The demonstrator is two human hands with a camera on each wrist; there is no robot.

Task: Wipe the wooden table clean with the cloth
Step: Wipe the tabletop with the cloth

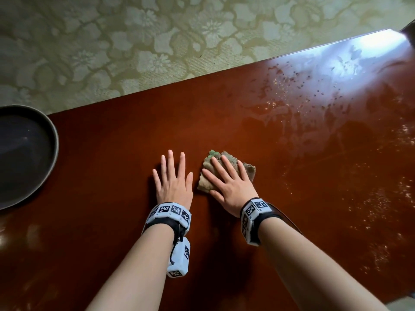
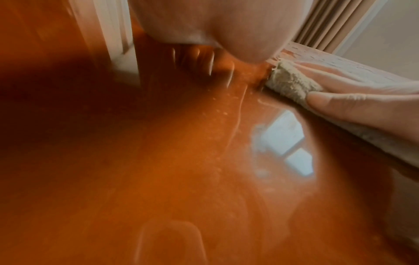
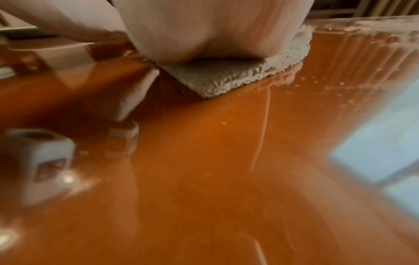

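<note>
- I am looking down on a glossy reddish-brown wooden table [image 1: 112, 167], with both bare forearms reaching onto it from the near edge.
- My right hand [image 1: 229, 185] is lying flat on a folded tan cloth [image 1: 248, 170], palm down, its fingers [image 1: 231, 167] straight and slightly spread, pressing the cloth against the table rather than gripping it.
- The cloth is sitting near the middle of the table, just right of my left hand, and a bit of green is showing at its far corner.
- In the right wrist view the cloth [image 3: 217, 78] is showing as a rough, nubbly pad pinned under the heel of my right hand [image 3: 204, 26], with one corner sticking out toward the camera.
- My left hand [image 1: 174, 182] is resting palm down on the bare wood just beside the cloth, not touching it, its fingers [image 1: 170, 162] straight and fanned apart.
- In the left wrist view the cloth [image 2: 292, 80] is appearing at the right with the right hand's fingers [image 2: 353, 105] laid over it; the picture is blurred.
- Crumbs and specks [image 1: 314, 90] are lying scattered over the far right part of the table, among streaky smears that are catching the window glare.
- More pale grit [image 1: 381, 198] is lying along the right side.
- A dark, round shallow bowl [image 1: 48, 131] is sitting at the left end of the table, well apart from both hands.
- Beyond the far edge a pale green floral-patterned floor covering [image 1: 134, 41] is showing.
- Marker-printed wrist bands [image 1: 170, 212] are sitting on both wrists.
</note>
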